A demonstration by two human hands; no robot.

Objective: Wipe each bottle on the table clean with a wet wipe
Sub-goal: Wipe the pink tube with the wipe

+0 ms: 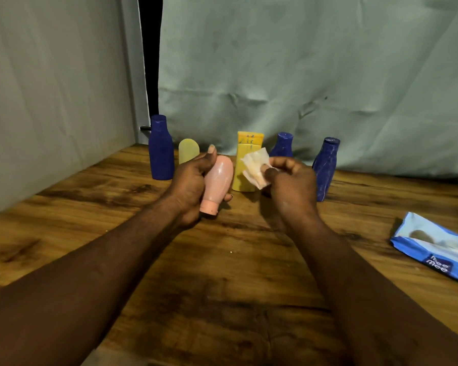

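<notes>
The left hand (188,186) grips a pink, rounded plastic bottle (218,180), fingers and thumb curled round its body, with the cap end pointing down toward the wooden table (222,273). The right hand (291,186) pinches a crumpled white wet wipe (254,165), stained orange, between thumb and fingertips. The wipe sits just right of the gripped bottle, not touching it, and a yellow rectangular plastic bottle (246,143) stands directly beyond the wipe.
</notes>
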